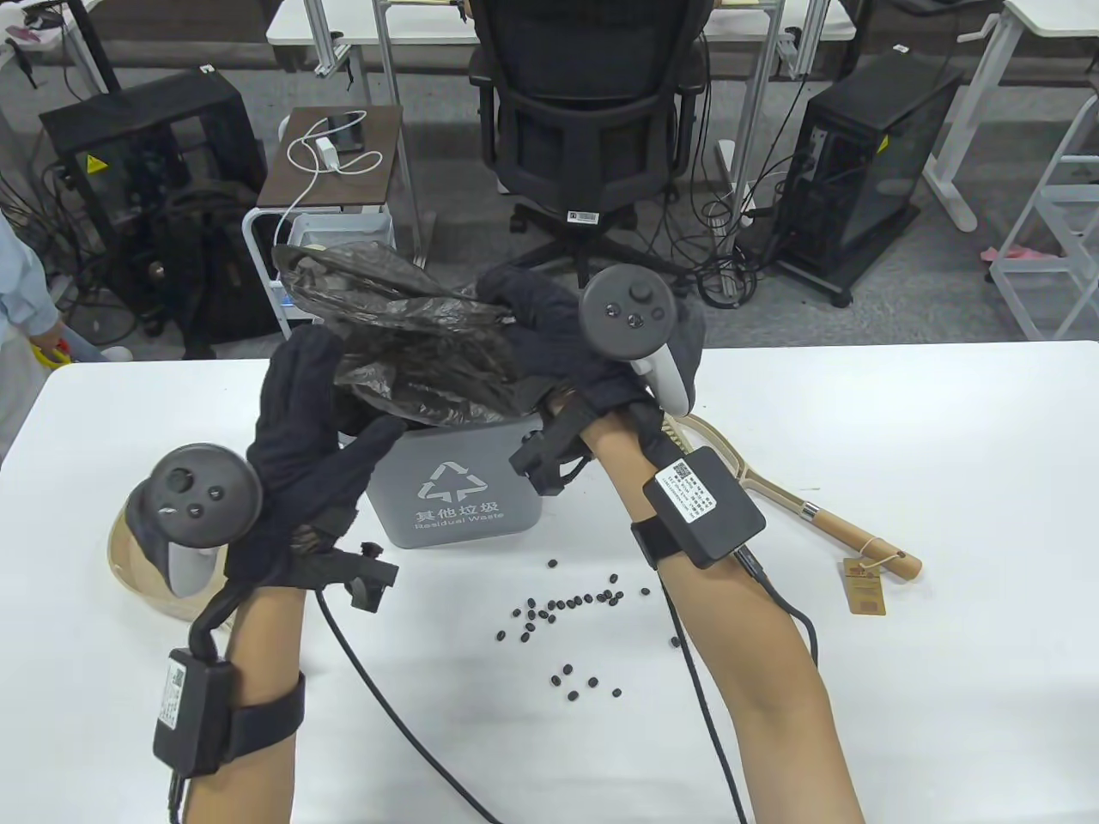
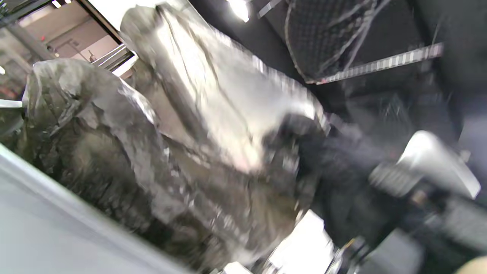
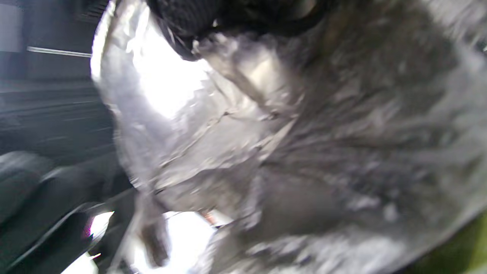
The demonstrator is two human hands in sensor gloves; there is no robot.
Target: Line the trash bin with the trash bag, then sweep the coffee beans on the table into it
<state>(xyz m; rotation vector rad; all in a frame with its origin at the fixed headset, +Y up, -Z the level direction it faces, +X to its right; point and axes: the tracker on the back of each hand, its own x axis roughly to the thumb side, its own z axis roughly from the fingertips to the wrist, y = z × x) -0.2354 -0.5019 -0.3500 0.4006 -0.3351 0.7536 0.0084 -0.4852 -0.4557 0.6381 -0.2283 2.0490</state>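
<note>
My left hand [image 1: 296, 429] and right hand [image 1: 549, 339] both pinch the thin, floppy, slippery trash bag [image 1: 403, 335], bunched over the trash bin [image 1: 455, 489] at my 12 o'clock, so I should grab its open edge.

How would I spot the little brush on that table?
Start at the grey trash bin mid-table, then look right, past the right hand. The brush lies flat there, its pale wooden handle carrying a brown paper tag; nothing else nearby does.
</note>
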